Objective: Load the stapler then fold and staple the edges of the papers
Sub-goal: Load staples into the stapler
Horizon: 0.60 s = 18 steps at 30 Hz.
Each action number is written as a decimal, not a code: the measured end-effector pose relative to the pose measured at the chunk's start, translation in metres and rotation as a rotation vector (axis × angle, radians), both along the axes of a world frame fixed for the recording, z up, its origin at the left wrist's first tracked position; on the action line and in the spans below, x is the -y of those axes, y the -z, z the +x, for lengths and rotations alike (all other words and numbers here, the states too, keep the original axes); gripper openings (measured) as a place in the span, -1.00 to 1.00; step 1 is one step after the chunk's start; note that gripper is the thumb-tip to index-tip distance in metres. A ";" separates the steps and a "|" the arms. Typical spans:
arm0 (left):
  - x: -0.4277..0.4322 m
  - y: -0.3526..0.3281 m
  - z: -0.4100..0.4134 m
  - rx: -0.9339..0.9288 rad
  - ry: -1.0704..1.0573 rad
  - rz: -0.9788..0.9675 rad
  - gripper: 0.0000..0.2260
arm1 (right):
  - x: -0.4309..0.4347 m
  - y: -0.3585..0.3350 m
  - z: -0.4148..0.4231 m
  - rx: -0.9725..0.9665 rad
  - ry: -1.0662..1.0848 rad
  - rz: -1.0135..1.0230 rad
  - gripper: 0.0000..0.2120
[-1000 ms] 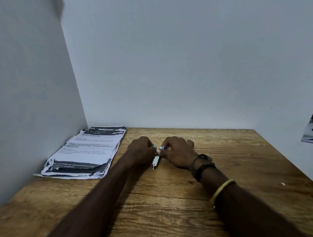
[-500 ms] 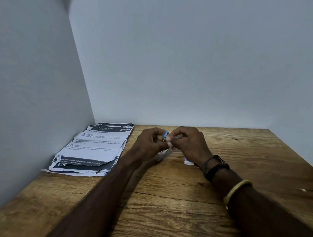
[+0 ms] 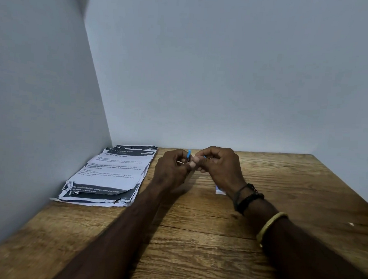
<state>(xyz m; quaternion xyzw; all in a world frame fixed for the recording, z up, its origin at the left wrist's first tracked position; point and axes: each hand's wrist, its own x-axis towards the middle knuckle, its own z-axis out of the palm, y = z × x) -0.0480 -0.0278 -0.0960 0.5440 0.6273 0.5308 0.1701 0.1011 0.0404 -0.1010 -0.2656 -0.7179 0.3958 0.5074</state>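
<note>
Mid-frame: left hand (image 3: 173,170) grips the small blue stapler (image 3: 189,155), its long axis roughly upright, off the tabletop (image 3: 195,236). Right hand (image 3: 220,169) fingers pinch its top end, staples not visible. Papers (image 3: 113,172) lie at frame left, nearer the left hand.

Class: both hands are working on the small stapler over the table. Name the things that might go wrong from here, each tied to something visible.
1. The left hand and right hand pinch the small stapler in their fingertips over the table; a slip may drop it.
2. A small white item lies by the right wrist, which might knock it.
3. The paper stack has torn near edges, so folds may come out uneven.
</note>
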 end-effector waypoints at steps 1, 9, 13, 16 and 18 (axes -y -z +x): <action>0.001 0.000 0.002 -0.005 -0.018 0.002 -0.78 | 0.000 0.000 0.000 -0.009 0.003 -0.001 -0.86; 0.000 -0.004 -0.004 0.229 -0.132 0.143 -0.89 | 0.001 0.001 0.004 -0.122 0.004 -0.151 -0.88; 0.001 -0.003 -0.009 0.409 -0.087 0.225 -0.90 | 0.001 0.001 0.006 -0.191 -0.053 -0.257 -0.85; 0.003 -0.009 -0.007 0.814 -0.049 0.212 -0.91 | 0.002 0.003 0.007 -0.133 -0.131 -0.286 -0.85; 0.001 -0.008 -0.007 1.004 -0.098 0.171 -0.87 | 0.006 0.003 0.005 -0.050 -0.177 -0.260 -0.83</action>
